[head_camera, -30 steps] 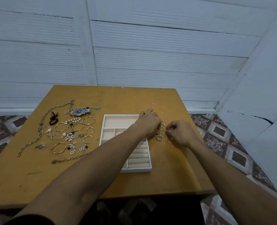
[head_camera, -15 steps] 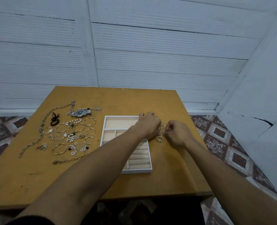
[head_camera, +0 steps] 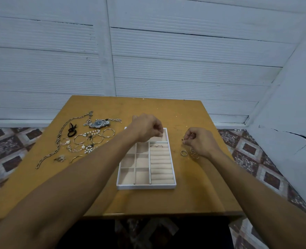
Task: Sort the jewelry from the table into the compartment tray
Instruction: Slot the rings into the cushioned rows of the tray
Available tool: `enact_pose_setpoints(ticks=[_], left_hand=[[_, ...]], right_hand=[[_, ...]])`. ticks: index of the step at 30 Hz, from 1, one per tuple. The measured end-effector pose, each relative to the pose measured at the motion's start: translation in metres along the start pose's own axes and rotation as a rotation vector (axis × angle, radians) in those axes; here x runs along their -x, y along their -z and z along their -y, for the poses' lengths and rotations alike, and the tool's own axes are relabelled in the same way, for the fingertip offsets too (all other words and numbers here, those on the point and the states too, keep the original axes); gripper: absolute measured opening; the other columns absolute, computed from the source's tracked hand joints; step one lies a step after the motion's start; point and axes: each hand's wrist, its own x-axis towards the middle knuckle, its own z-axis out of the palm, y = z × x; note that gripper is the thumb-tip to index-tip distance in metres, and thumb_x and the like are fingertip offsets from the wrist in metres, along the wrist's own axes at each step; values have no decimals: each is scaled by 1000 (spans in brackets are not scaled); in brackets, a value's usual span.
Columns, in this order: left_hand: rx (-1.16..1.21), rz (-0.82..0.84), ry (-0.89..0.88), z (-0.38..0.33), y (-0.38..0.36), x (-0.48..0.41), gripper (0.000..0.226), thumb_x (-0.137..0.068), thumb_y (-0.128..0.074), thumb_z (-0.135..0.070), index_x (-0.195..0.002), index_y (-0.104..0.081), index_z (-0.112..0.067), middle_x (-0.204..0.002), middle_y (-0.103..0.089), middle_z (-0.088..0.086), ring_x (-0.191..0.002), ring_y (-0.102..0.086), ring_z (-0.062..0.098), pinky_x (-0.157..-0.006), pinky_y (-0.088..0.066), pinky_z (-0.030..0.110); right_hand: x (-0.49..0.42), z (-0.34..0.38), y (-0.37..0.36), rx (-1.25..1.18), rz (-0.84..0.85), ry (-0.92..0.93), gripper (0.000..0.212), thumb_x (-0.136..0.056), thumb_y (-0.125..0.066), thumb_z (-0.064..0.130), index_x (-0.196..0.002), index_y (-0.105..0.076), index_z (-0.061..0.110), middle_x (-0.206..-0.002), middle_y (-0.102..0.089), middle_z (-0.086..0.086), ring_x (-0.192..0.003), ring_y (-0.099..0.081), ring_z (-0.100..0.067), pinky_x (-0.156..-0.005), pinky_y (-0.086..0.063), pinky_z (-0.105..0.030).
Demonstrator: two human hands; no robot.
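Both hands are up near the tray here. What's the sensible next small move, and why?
Probably the right hand carries the small ring pinched in its fingers over to the tray's ring rolls and presses it in. Two rings already sit in the top slot, and more loose rings wait on the table beside that hand.

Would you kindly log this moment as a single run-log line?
left hand: closed above tray | right hand: pinching small ring | rings in roll section | loose rings right of tray | watch untouched
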Motion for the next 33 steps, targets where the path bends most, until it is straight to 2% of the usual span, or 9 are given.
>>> enact_pose_setpoints(ticks=[2, 6, 8, 16, 20, 23, 26, 30, 33], left_hand=[[29, 8, 18, 10, 1, 8, 9, -83, -71, -32, -91, -73, -27, -91, -70, -11, -98, -60, 11, -96, -37, 35], [113, 8, 11, 22, 4, 22, 10, -87, -67, -19, -95, -74, -16, -94, -71, -1, -89, -62, 12, -72, -37, 17], [118, 7, 11, 25, 4, 29, 11, -88, -65, -17, -95, -74, -15, -91, -69, -2, -83, -59, 9, -67, -35, 15], [167, 2, 41, 25, -8, 42, 7, -84, -69, -19, -89, -75, -18, -84, -72, -4, -77, -62, 7, -66, -45, 17], [173, -33, 30, 24, -11, 46, 7, -82, -71, -19, -88, -76, -19, -81, -72, -5, -74, -63, 5, -67, -48, 17], [184, -47, 37, 25, -11, 48, 7, -81, -72, -19, -86, -76, -20, -76, -71, -7, -67, -59, 1, -57, -39, 6], [203, -59, 43, 26, -11, 49, 6, -81, -72, -18, -85, -75, -21, -74, -70, -6, -62, -55, -3, -55, -37, 5], [213, -86, 32, 23, -12, 50, 6, -82, -71, -18, -84, -75, -21, -69, -66, -11, -62, -55, -4, -55, -36, 5], [206, -98, 14, 21, -14, 48, 7, -81, -71, -18, -85, -75, -20, -66, -61, -14, -61, -54, -4, -57, -37, 7]], right_hand=[[0, 2, -1, 14, 3, -4, 11, -80, -72, 3, -75, -66, 11, -63, -59, 5, -61, -56, -8, -62, -47, -22], [0, 3, 0, 51, 26, 0, 8, -79, -71, 0, -77, -68, 7, -64, -64, 2, -56, -59, -4, -50, -40, -8], [-1, 7, -1, 62, 44, 4, 8, -78, -70, -1, -76, -68, 7, -66, -67, -2, -54, -61, -7, -50, -42, -10], [-1, 28, -23, 151, 36, 105, 10, -79, -70, 15, -74, -70, 24, -73, -64, 11, -74, -61, -12, -67, -55, -36], [1, 30, -38, 141, -40, 144, 10, -78, -66, 18, -74, -69, 27, -72, -66, 13, -71, -61, -9, -67, -55, -36], [5, 30, -43, 157, -73, 172, 10, -78, -67, 18, -77, -71, 27, -73, -67, 12, -70, -61, -8, -64, -54, -33], [6, 31, -46, 203, -102, 217, 9, -79, -66, 18, -79, -71, 25, -77, -68, 10, -76, -61, -12, -64, -53, -34], [7, 30, -49, 367, -141, 325, 9, -82, -63, 20, -83, -71, 24, -83, -68, 9, -90, -52, -15, -69, -44, -32], [8, 26, -50, 445, -181, 418, 8, -83, -64, 20, -83, -72, 21, -81, -68, 6, -87, -50, -18, -68, -35, -29]])
